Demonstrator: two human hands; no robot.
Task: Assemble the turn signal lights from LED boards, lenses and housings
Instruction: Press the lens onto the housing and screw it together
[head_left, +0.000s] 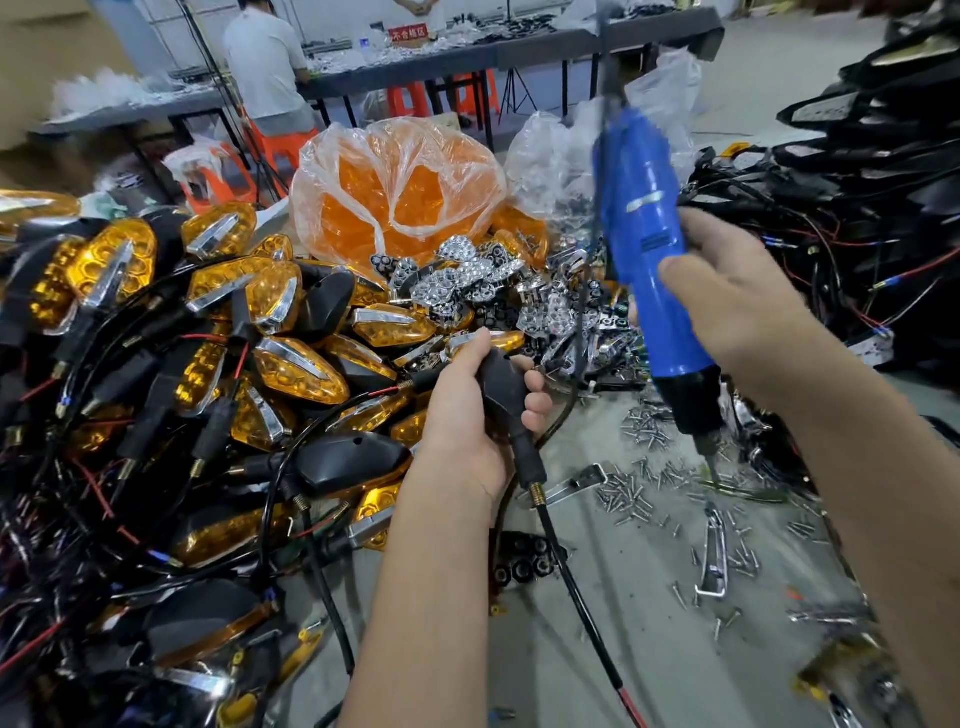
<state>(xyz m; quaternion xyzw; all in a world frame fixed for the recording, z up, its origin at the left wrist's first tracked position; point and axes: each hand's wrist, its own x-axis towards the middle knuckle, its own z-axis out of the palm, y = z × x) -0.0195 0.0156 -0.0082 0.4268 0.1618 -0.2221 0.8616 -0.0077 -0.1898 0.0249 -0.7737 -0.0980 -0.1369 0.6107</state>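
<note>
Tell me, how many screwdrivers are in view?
1: the blue screwdriver, gripped by the right hand, bit down over loose screws. Others may be hidden in the piles.

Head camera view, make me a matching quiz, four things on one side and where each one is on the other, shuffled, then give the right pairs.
Things:
1. blue electric screwdriver
2. black housing
3. bag of orange lenses
4. loose screws

Places:
A. scattered on the table surface, below the driver tip
B. gripped in the left hand
C. behind the pile of chrome reflectors, at the back of the table
D. held in the right hand

Pairs: 1-D, 2-B, 3-C, 4-A
</note>
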